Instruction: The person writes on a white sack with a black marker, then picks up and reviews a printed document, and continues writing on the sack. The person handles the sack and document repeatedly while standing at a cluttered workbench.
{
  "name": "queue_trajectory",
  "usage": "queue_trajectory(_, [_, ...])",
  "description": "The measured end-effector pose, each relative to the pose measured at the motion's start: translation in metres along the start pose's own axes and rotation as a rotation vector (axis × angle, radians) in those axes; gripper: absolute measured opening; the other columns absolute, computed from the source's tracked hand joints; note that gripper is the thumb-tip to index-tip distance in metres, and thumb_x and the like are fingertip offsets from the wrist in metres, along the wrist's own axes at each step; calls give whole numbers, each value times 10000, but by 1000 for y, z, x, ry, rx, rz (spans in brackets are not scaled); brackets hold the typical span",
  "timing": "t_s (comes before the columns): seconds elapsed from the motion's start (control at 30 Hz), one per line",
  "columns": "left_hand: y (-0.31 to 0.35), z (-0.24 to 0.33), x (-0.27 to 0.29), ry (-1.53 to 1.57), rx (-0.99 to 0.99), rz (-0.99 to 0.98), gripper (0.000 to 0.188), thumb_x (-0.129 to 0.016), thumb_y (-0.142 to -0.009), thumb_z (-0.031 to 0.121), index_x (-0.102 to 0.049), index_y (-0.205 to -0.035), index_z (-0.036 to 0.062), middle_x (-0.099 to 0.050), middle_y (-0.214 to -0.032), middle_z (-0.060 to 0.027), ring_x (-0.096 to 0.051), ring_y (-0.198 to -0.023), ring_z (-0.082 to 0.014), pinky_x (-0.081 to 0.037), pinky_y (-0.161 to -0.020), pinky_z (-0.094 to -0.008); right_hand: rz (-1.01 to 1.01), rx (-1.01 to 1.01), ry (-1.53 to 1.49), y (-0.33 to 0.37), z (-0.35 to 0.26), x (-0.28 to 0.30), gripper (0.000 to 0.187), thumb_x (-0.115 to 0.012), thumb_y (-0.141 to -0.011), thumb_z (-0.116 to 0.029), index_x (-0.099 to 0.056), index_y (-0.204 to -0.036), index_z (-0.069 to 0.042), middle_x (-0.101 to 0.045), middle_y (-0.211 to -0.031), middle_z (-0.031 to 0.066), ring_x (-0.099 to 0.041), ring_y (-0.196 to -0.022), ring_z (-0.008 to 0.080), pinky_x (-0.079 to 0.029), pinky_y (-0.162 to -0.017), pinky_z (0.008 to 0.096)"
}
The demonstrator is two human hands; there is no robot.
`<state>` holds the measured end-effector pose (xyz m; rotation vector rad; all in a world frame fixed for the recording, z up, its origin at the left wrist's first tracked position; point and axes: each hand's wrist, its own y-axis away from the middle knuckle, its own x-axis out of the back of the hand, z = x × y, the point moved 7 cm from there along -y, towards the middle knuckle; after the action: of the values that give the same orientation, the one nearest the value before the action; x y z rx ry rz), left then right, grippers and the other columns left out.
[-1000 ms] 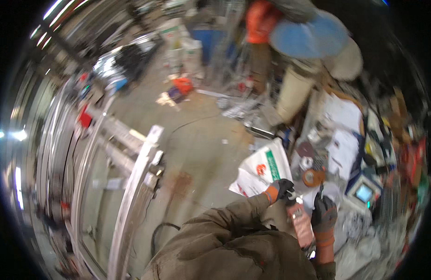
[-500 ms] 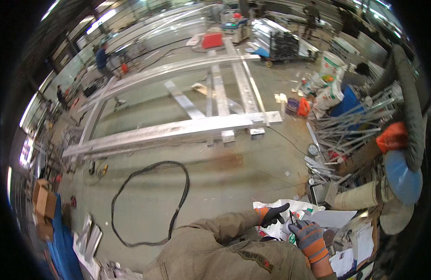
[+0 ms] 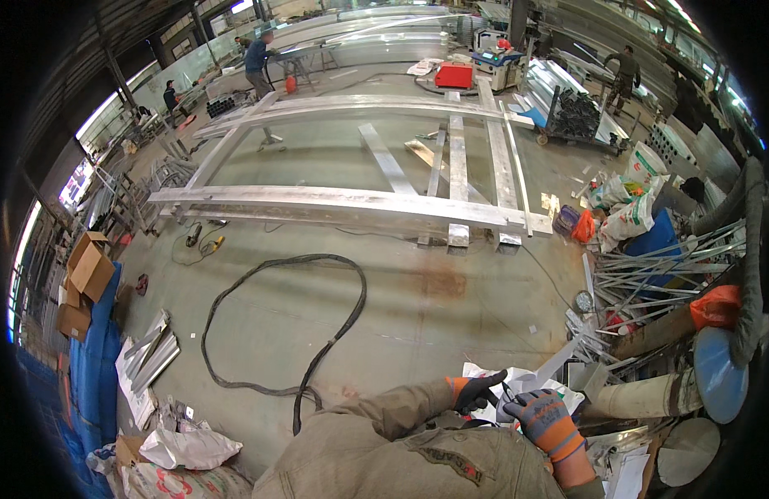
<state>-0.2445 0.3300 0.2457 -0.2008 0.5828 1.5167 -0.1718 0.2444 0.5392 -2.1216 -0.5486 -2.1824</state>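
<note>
Left hand (image 3: 474,389): gloved, fingers curled; what is pinched cannot be told.
Right hand (image 3: 544,417): gloved, curled just beside it.
Papers (image 3: 517,382): spread beneath both hands.
Cable (image 3: 284,324): looped on floor.

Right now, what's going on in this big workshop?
A person in an olive jacket and gloves stands over a concrete floor, both hands together low at the right. The left hand, in a black and orange glove, and the right hand, in a grey and orange glove, close around something small that I can't make out, above white papers. A black cable loops across the floor. Beyond it lies a long metal frame, and other people work in the distance.
</note>
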Motion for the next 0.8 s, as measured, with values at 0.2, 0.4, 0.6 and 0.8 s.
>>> queue_trajectory(0.2, [2,0,-11,-350,-281,11,429,-695,-982,318,-712,-1350,100,-596,-836,30,-495,-690,-121,-406,-601,-346,1,13,9,-3,-17,11,134,-666,-1005,-273,-785,-1067,-281,-775,-996,41,-774,-1006,299,-575,-817,473])
queue_trajectory(0.4, [-8,-6,-17,274,16,-22,272,-614,-1128,363,-761,-1228,157,-516,-732,57,-406,-596,-83,-314,-531,-310,55,-39,0,-2,-18,23,220,-683,-981,-215,-813,-1143,-288,-779,-1013,63,-759,-992,327,-570,-815,495])
queue_trajectory(0.6, [-8,38,11,590,-94,239,229,-610,-1175,380,-763,-1272,240,-419,-731,78,-365,-569,-89,-308,-532,-294,223,-128,-81,-6,-6,35,331,-748,-930,-209,-780,-1259,-192,-785,-1107,106,-747,-1029,357,-555,-857,500])
queue_trajectory(0.8, [24,132,51,342,-239,565,342,-764,-1088,487,-734,-1016,154,-502,-699,46,-428,-575,-89,-351,-553,-305,329,-367,-547,25,28,46,608,-949,-867,-287,-726,-1381,-51,-752,-1215,188,-722,-1019,375,-574,-923,493])
